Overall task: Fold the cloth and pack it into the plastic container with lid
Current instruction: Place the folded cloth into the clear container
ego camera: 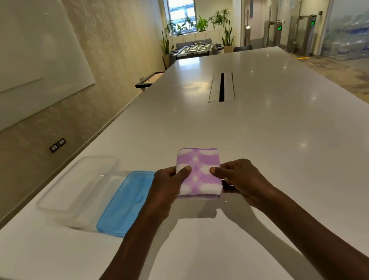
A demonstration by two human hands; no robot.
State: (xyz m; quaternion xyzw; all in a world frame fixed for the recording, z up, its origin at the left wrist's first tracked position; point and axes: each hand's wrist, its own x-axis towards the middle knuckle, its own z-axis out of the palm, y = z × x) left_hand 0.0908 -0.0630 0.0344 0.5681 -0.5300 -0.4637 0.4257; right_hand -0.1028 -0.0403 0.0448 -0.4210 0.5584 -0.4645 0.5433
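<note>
A purple and white patterned cloth [198, 164] is folded into a small thick rectangle and held a little above the white table [273, 139]. My left hand [169, 184] grips its left edge, thumb on top. My right hand [241, 178] grips its right edge the same way. To the left, a clear plastic container [76, 186] stands open on the table. Its blue lid [126, 205] lies flat beside it, partly under my left hand.
The table's left edge runs close to the container, with a wall and whiteboard [14, 64] beyond it. A cable slot [221, 87] sits in the middle of the table farther away.
</note>
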